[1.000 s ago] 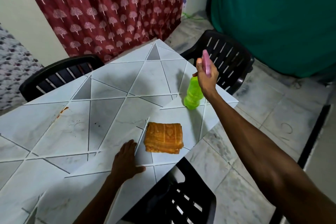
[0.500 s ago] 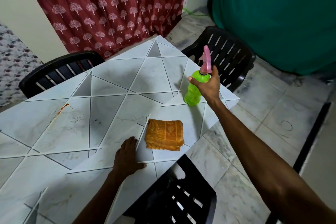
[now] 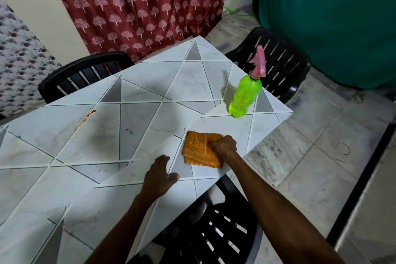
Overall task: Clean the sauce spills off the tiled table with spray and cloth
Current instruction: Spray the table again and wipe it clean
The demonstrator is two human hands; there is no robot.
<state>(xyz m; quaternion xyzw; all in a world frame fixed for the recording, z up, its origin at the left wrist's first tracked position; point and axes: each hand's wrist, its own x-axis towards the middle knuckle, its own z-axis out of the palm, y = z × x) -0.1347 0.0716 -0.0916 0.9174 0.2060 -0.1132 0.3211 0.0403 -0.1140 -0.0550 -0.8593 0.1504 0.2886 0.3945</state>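
The right hand [image 3: 225,146] has its fingers [image 3: 215,146] curled closed on the folded orange cloth [image 3: 199,152], which lies near the counter's [image 3: 150,96] front edge. The left hand [image 3: 159,174] rests flat and open just beside the cloth. The green spray bottle [image 3: 245,94] stands upright, apart from both hands, and a red sauce streak [image 3: 87,115] lies far left.

Dim, soft indoor light; a faint shadow falls toward eleven o'clock from the spray bottle [image 3: 245,96]; wide-angle bending at edges, slight blur.
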